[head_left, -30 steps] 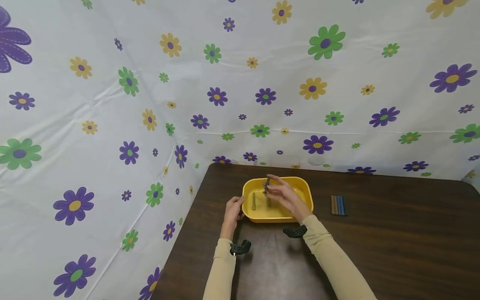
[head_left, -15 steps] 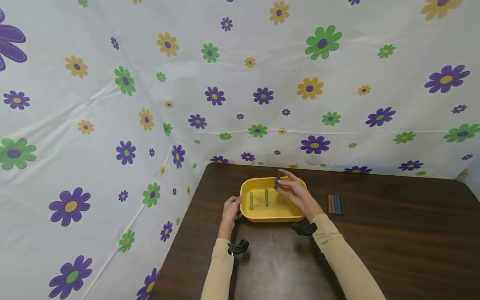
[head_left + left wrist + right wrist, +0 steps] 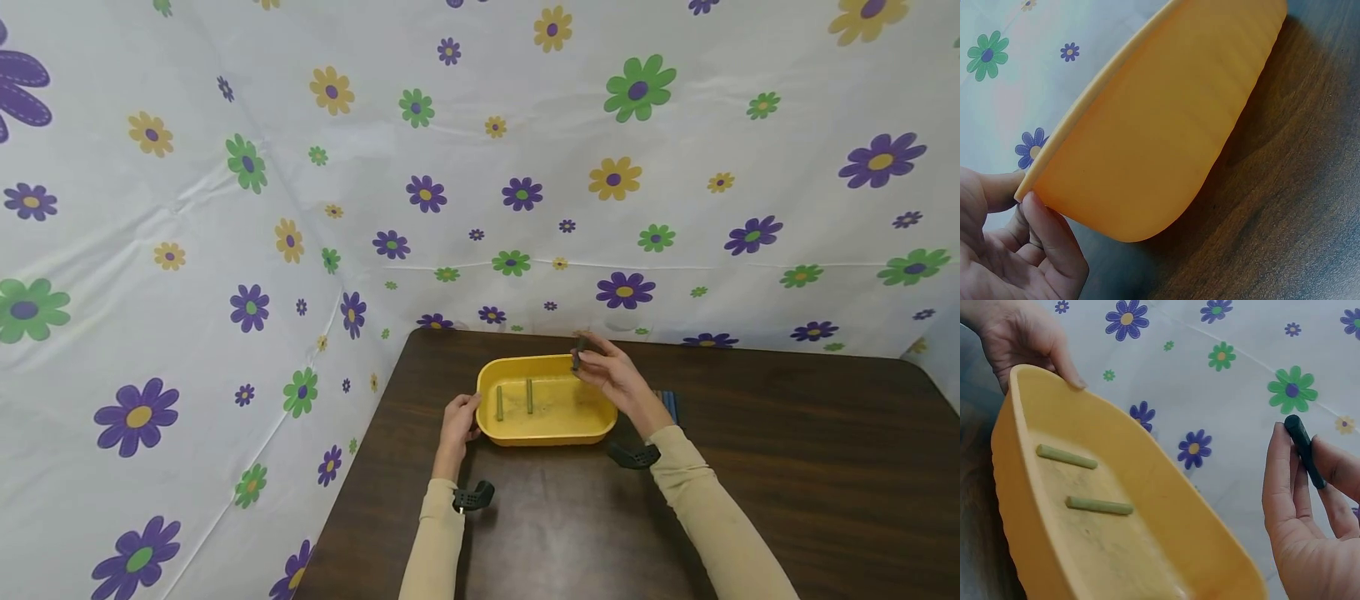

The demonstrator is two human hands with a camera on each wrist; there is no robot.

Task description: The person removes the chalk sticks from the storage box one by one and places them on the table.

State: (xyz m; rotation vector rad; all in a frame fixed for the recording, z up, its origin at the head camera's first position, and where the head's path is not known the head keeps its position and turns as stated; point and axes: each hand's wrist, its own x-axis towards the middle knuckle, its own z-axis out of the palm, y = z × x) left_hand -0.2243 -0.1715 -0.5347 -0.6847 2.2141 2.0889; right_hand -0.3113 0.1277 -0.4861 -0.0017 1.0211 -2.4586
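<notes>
My left hand (image 3: 456,423) pinches the rim of a yellow plastic tub (image 3: 1129,137) at its left end, thumb and fingers on either side of the edge. Inside the tub lie two olive-green crayon-like sticks, the left one (image 3: 499,403) and the right one (image 3: 529,397), side by side and apart. Over the tub's back right corner, my right hand (image 3: 617,382) holds a dark green crayon-like stick (image 3: 1304,450) between thumb and fingertips. In the right wrist view this stick is tilted and raised beside the tub's rim.
Just right of the tub, a row of sticks with blue ones (image 3: 670,405) lies on the dark brown wooden table (image 3: 787,467), partly hidden by my right hand. A white flowered cloth (image 3: 675,208) hangs behind the table and along its left side.
My right hand has moved right, from over the tub's middle to its back right corner, carrying the dark green stick. The second olive stick has come into sight. My left hand keeps its hold.
</notes>
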